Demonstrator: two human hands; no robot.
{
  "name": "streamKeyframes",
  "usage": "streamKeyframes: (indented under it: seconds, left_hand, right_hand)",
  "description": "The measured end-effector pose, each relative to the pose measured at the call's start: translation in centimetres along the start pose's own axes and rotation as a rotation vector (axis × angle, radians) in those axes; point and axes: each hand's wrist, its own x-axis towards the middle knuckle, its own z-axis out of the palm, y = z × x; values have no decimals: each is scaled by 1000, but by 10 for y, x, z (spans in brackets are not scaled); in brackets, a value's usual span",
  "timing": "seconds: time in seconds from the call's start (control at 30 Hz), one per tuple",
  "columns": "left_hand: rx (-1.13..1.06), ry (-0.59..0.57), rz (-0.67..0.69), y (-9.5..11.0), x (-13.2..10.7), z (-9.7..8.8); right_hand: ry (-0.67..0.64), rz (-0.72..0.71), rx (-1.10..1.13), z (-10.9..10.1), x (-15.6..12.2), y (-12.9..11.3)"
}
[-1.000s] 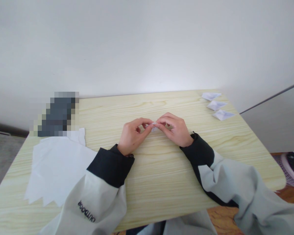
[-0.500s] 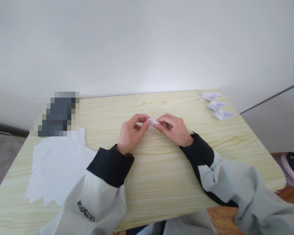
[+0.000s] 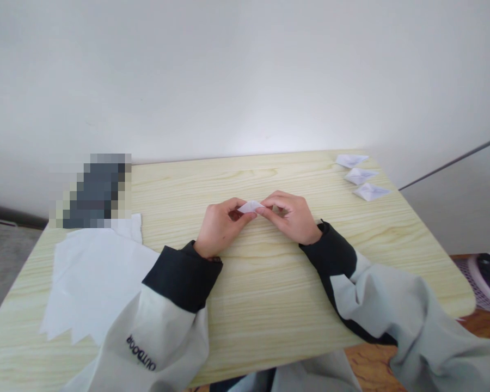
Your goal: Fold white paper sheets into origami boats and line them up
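A small folded white paper boat [image 3: 251,207] is held between my two hands above the middle of the table. My right hand [image 3: 289,215] pinches its right end between thumb and fingers. My left hand [image 3: 224,223] is closed at its left side, with the thumb along the lower edge and the fingers behind. The boat's left point shows above my left thumb; part of the paper is hidden by the fingertips.
Three folded paper boats [image 3: 361,176] lie in a row at the table's far right. White paper sheets [image 3: 93,283] with pointed near edges lie at the left, beside a pixelated dark object [image 3: 96,190]. A pink basket [image 3: 484,283] stands beyond the wooden table's [image 3: 261,305] right edge.
My left thumb and fingers have shifted down a little, so more of the boat's left point shows. My right hand has hardly moved and keeps its pinch.
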Motion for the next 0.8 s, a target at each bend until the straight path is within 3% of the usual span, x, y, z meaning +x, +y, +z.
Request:
streamKeyframes:
  seconds: [0.13,0.33,0.8]
  left_hand:
    - [-14,-1,-11,0,1,1]
    - [-100,88,59,-1,2,1]
    - [-71,77,78,-1,0,1]
  right_hand:
    - [10,24,-1,0,1,0]
    - [-23,23,-17,0,1,1]
    - [9,-94,-8,1,-1,-1]
